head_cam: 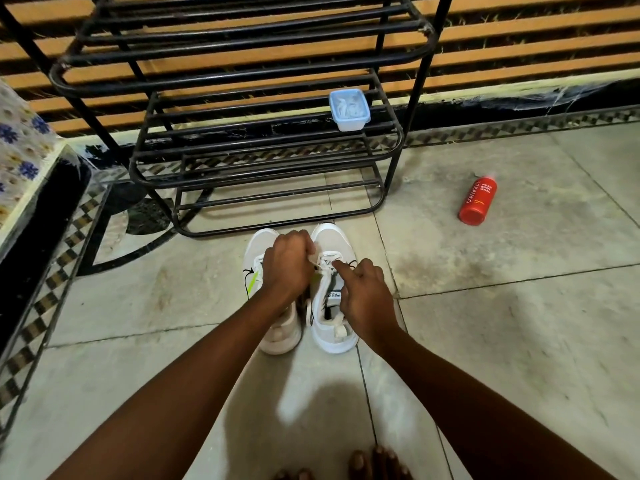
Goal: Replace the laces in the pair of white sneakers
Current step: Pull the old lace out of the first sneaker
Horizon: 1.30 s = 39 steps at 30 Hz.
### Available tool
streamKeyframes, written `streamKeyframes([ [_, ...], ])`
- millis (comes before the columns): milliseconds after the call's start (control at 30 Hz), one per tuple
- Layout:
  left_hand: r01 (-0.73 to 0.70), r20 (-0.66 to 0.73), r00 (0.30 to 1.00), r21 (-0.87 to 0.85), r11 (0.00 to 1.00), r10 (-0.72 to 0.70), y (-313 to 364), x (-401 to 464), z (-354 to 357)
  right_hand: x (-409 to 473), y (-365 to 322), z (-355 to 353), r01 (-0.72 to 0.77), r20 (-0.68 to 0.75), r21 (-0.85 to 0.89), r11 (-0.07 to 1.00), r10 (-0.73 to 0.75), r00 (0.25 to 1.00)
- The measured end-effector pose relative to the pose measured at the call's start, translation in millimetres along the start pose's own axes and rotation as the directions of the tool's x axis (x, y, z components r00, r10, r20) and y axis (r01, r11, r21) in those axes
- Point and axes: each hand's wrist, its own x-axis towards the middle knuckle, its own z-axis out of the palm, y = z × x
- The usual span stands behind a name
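Two white sneakers stand side by side on the tiled floor (485, 341) in the middle of the frame, just below the bottom rail of a black metal shoe rack (242, 140). Both run lengthwise up and down the picture, toes toward the rack at the top, heels toward the person at the bottom. The right sneaker (334, 327) shows its open mouth and tongue; the left sneaker (256, 247) is largely covered by the forearm crossing it.

The left hand (289, 263) sits over the gap between the two shoes, near their toes, fingers curled and pinching a white lace (320, 263) that runs from it across the upper eyelets of the right sneaker. The right hand (363, 296) lies over the right edge of that same shoe, most fingers folded in, forefinger stretched out with its tip at the lace near the eyelets; I cannot tell whether it holds anything.

On the rack's middle shelf, upper centre-right, sits a pale blue lidded plastic box (349, 110). A red bottle (478, 201) lies on its side on the floor, well apart at right. Toes (377, 462) show at the bottom edge.
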Motion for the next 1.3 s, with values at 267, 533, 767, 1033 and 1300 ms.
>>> streamKeyframes([
  [267,-0.173,0.514,0.852,0.102,0.98,0.097,11,-7,-25,37,-13,-16,-0.001,0.162,0.072,0.997,-0.011,0.987],
  [533,-0.275,0.61,0.793,0.347,0.896,0.007,11,6,-17,40,-15,-13,0.042,0.161,-0.024,0.999,-0.038,0.986],
  [767,-0.292,0.563,0.826,0.408,0.865,0.013,19,3,-15,65,2,-16,-0.645,0.329,0.573,0.505,0.579,0.746],
  [1033,-0.307,0.58,0.814,0.434,0.847,-0.003,19,3,-13,80,9,-37,-0.142,0.338,0.444,0.885,-0.019,0.941],
  [1300,-0.354,0.569,0.821,0.441,0.825,0.048,23,1,-14,90,23,-25,0.293,0.424,-0.119,0.948,-0.219,0.879],
])
